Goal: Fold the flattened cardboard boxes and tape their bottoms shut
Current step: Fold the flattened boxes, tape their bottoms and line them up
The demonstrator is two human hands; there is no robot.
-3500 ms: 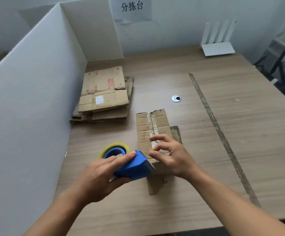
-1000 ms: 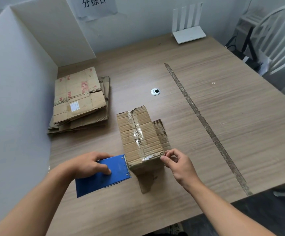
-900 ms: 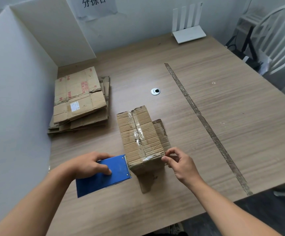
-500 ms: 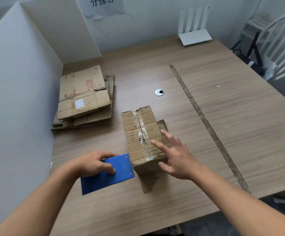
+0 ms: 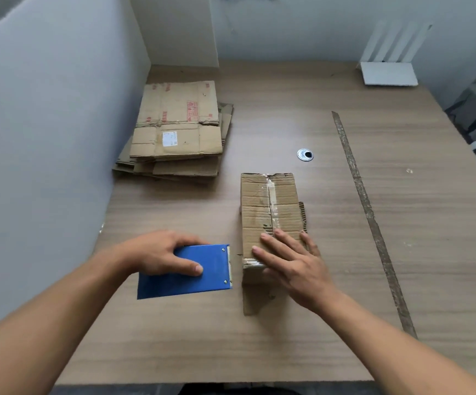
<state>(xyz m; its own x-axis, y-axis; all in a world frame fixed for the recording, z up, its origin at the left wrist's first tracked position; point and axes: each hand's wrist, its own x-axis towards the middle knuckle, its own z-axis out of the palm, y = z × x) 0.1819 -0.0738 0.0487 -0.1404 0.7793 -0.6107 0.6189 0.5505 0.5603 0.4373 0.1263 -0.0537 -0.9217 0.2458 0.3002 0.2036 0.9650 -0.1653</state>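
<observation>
A folded cardboard box [image 5: 269, 206] stands bottom-up near the table's middle, with clear tape along its seam. My right hand [image 5: 291, 260] lies flat with fingers spread on the near end of that taped face. Left of the box, my left hand [image 5: 162, 252] grips the blue tape dispenser [image 5: 199, 272], which rests on the table with its blade end beside the box. A stack of flattened cardboard boxes [image 5: 177, 129] lies at the back left against the white partition.
A white partition [image 5: 46, 138] walls off the left side. A metal cable grommet [image 5: 305, 154] sits behind the box, and a strip of old tape [image 5: 365, 206] runs down the wooden table [image 5: 402, 252]. A white router [image 5: 389, 72] stands at the back right.
My right hand went from pinching the tape at the box's near corner to lying flat on the taped top. My left hand lowered the dispenser onto the table. The view shifted left.
</observation>
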